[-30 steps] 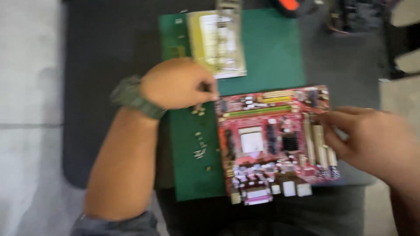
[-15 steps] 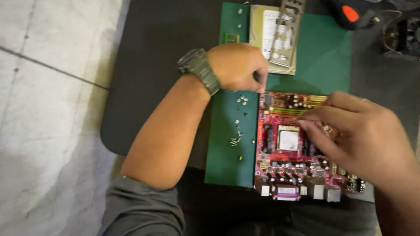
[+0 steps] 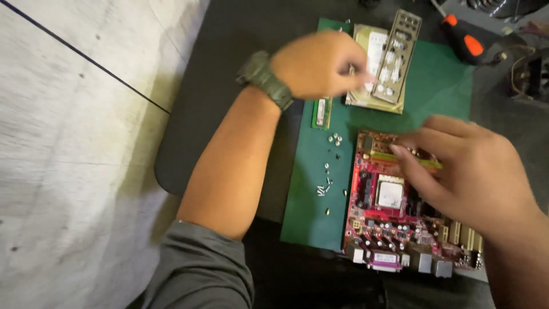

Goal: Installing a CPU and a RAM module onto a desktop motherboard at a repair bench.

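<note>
Resting on the red motherboard, the right hand lies nearest the camera, its fingers spread apart and laid flat over the board's upper half; the fingertips touch the green memory stick seated in its slot just under them, pressing rather than gripping. Half a second ago this hand was bunched over the same corner, so it has flattened out while staying on the board. The square processor shows just below the fingers, uncovered.

To the outer side of those fingers, small loose screws lie scattered on the green mat, well clear of both hands.

Farther off, the left hand, with a dark wristwatch at its wrist, has lifted away from the board's top left corner, where it sat a moment earlier, and now hovers over the mat's far end. Its fingers are curled together, but motion blur hides whether they pinch anything; that cannot be told. Just beyond its fingertips lies the metal port shield, resting on a silver hard drive, and just below its knuckles a second green memory stick lies loose on the mat. Judging by this, only the right hand now steadies the board. An orange-handled screwdriver lies farthest away.
</note>
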